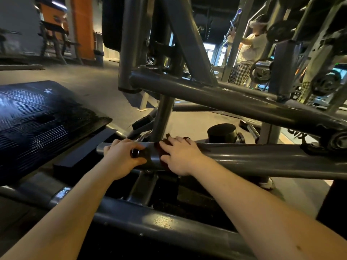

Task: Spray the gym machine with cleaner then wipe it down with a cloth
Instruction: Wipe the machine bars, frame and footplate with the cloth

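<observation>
While the right hand [180, 156] presses flat on a dark cloth [167, 137] over a low grey bar [262, 158] of the gym machine [225, 98], the left hand [122, 156] curls round a small black object [138, 152] beside it, so wiping looks underway with much frame left.

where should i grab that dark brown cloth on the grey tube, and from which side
Probably the bunched fold standing up on the far side of the grey steel tube, coming from above. The dark brown cloth is draped tight over the round tube under the flat right hand, so its smooth middle gives little to pinch, while that raised fold does.
</observation>
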Tool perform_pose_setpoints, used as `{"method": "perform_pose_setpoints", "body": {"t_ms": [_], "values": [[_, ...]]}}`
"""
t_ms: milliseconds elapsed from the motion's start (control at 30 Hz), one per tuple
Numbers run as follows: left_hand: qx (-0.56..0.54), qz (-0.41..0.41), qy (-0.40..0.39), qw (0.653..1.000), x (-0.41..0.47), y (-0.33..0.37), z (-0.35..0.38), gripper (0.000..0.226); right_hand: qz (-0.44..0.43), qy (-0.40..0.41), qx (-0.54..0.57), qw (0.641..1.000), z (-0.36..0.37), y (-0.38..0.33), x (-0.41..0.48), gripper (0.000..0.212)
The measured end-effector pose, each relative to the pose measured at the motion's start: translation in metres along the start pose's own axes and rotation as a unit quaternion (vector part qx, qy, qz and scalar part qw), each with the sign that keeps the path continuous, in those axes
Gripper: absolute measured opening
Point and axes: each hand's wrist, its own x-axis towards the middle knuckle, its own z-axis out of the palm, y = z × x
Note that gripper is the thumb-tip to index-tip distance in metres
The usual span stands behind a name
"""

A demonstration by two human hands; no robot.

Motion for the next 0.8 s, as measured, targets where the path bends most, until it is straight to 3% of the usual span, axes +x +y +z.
{"method": "perform_pose_setpoints", "body": {"t_ms": [100,233,367,467,567,633,800], "values": [[0.005,0.009,-0.014,1.0,0.001,0.007,-0.003,0.045,-0.025,0.09,-0.017,0.996,0.017,0.013,-0.027,0.062],[-0.034,0.051,0.011,0.998,0.004,0.037,0.009,0.044,0.021,0.2,-0.054,0.978,0.036,0.058,-0.075,0.061],[-0.054,0.121,0.015,0.991,0.003,0.075,0.032,0.045,0.143,0.281,-0.063,0.947,0.047,0.13,-0.133,0.055],[-0.069,0.175,0.012,0.982,-0.003,0.101,0.048,0.048,0.268,0.342,-0.028,0.9,0.058,0.168,-0.166,0.055],[-0.06,0.188,0.023,0.98,-0.008,0.123,0.059,0.051,0.353,0.389,0.044,0.85,0.076,0.15,-0.161,0.053],[-0.058,0.193,0.029,0.979,-0.01,0.134,0.066,0.051,0.363,0.416,0.089,0.829,0.087,0.116,-0.144,0.057],[-0.059,0.194,0.061,0.977,-0.013,0.156,0.082,0.049,0.32,0.406,0.137,0.845,0.104,0.075,-0.121,0.071]]}}
